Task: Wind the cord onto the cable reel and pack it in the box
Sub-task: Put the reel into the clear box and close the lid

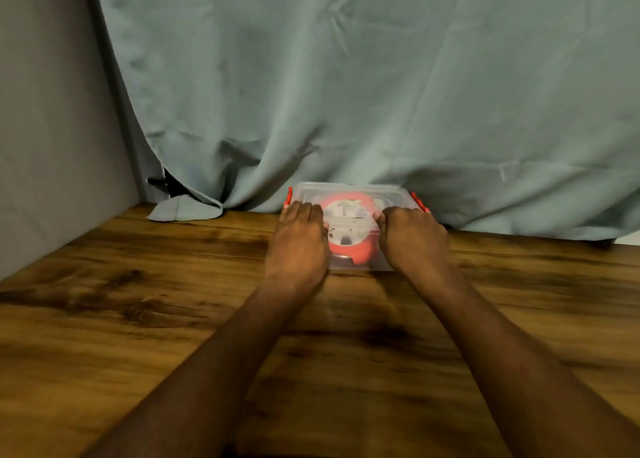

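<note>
A clear plastic box (349, 190) with red side clips stands at the far edge of the wooden table, its lid on. Inside it lies the red and white cable reel (349, 231), seen through the lid. My left hand (299, 241) rests on the left part of the lid, fingers stretched forward over it. My right hand (410, 238) lies on the right part of the lid, its fingers bent down over the lid near the right red clip (419, 202). The cord is not visible apart from the reel.
A pale green curtain (346, 87) hangs right behind the box, its hem on the wooden table (138, 302). A grey wall (45, 128) closes the left side.
</note>
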Demonstrator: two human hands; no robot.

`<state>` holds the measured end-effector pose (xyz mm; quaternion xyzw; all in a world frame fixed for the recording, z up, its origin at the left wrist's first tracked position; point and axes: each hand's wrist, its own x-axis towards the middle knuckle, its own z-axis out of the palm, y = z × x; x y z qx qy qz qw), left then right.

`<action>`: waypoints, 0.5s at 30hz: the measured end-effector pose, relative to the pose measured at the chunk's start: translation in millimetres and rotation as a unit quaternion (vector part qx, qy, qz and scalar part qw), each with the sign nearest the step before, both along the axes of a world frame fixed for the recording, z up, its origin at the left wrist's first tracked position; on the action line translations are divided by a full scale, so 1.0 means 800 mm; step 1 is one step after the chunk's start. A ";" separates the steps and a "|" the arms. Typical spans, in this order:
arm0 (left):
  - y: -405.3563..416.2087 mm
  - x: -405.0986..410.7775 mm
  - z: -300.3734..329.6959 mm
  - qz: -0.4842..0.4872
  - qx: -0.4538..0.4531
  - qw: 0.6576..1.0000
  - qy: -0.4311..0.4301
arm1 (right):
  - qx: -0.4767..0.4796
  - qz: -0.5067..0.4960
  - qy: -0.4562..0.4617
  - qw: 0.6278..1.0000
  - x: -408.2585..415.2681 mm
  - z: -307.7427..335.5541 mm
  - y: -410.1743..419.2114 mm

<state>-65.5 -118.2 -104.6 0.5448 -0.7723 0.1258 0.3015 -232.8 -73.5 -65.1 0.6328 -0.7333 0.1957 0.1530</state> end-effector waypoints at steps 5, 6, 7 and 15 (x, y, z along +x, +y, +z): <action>-0.046 -0.007 0.008 0.012 0.021 1.000 0.001 | 0.011 0.002 -0.012 1.000 -0.002 0.005 -0.046; -0.050 -0.008 0.010 0.015 0.025 1.000 -0.001 | 0.013 -0.002 -0.013 1.000 -0.003 0.003 -0.051; -0.054 -0.009 0.012 0.016 0.026 1.000 -0.004 | 0.007 -0.002 -0.007 1.000 -0.004 0.002 -0.057; -0.065 0.001 0.039 -0.004 0.116 0.992 -0.050 | 0.036 0.008 -0.125 0.992 -0.009 0.017 -0.064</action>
